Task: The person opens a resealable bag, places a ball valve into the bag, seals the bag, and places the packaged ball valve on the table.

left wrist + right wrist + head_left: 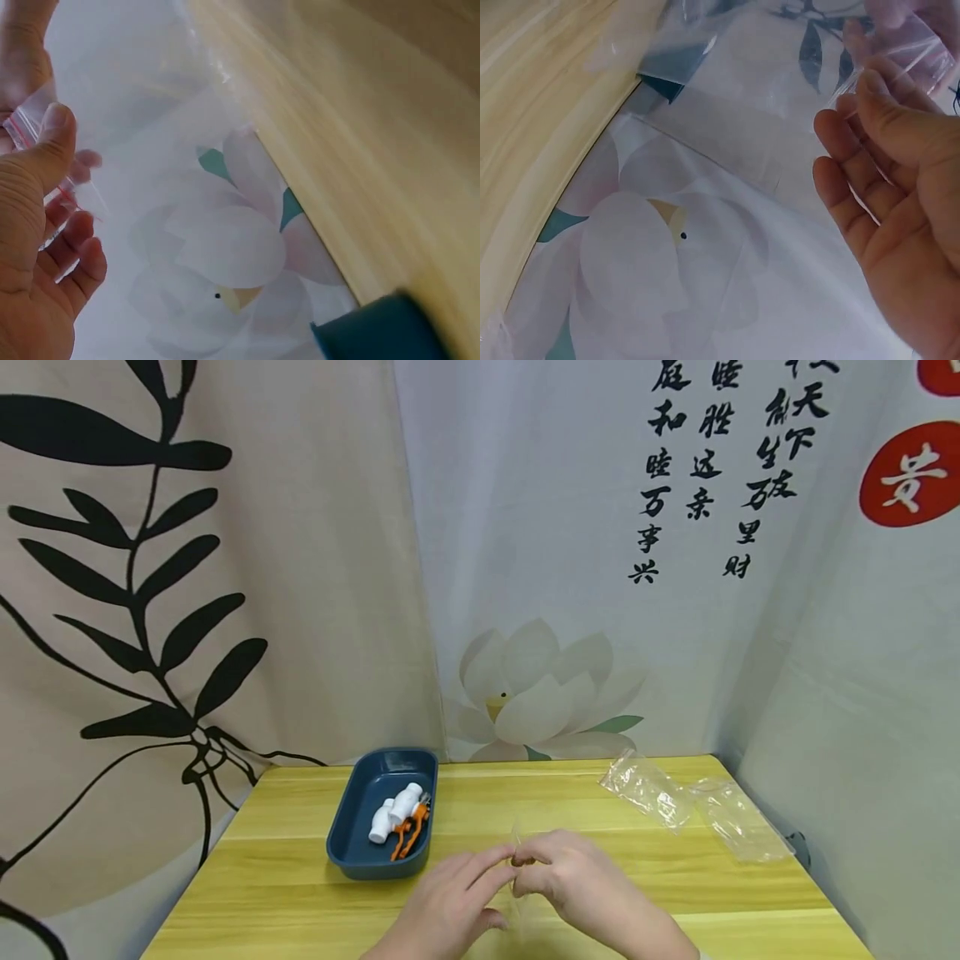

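Observation:
Both hands are at the near middle of the table, holding a clear zip-lock bag (519, 906) between them. My left hand (453, 902) pinches the bag near its top; in the left wrist view the thumb (56, 142) lies over the film, and a red seal line (66, 196) shows. My right hand (573, 877) pinches the other side with thumb and forefinger. In the right wrist view its remaining fingers (847, 191) are loosely bent. The bag's clear film (765, 97) hangs past the fingertips. Whether anything lies inside cannot be made out.
Left of the hands stands a dark blue tray (341, 852) with white bottle-like pieces (405, 803) and orange-handled tools (411, 835). Two clear plastic bags (652, 789) lie at the table's right. A printed curtain (337, 568) hangs behind the table (262, 877).

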`<state>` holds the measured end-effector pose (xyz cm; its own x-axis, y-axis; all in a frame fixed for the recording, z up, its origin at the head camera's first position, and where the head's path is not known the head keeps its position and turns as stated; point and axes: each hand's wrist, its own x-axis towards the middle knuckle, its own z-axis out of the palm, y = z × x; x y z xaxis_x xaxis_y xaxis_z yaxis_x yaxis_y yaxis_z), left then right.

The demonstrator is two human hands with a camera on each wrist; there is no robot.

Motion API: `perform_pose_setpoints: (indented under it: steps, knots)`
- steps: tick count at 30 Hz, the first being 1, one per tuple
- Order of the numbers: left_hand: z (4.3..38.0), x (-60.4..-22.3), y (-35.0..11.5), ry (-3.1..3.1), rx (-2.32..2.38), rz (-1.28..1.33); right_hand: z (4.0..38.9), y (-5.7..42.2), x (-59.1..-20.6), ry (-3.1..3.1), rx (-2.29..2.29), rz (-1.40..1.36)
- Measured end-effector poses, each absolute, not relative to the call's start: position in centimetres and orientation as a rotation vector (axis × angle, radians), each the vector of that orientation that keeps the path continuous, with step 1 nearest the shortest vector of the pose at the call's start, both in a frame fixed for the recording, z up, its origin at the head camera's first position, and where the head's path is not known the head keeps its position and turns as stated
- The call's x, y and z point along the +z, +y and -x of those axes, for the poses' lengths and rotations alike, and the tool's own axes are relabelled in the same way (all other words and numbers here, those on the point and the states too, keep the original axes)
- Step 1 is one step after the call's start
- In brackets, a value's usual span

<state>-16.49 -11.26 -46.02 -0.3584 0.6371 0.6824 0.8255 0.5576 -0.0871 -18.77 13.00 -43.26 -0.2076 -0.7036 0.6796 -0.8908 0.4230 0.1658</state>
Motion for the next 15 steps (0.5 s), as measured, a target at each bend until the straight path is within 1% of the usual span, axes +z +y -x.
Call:
perform_pose_setpoints:
  steps: [5, 10, 15]
  knots:
    - [17.1, -45.0, -11.4, -2.118, -0.38, 1.285, 18.5, 12.7, -43.0, -1.961, 0.279, -1.415]
    - [17.6, -43.2, -11.3, -2.179, -0.106, 1.396, 18.4, 13.4, -42.3, -1.971, 0.163, -1.491]
    - [18.2, -42.2, -11.5, -2.209, 0.141, 1.464, 18.6, 14.8, -41.4, -1.987, -0.01, -1.501]
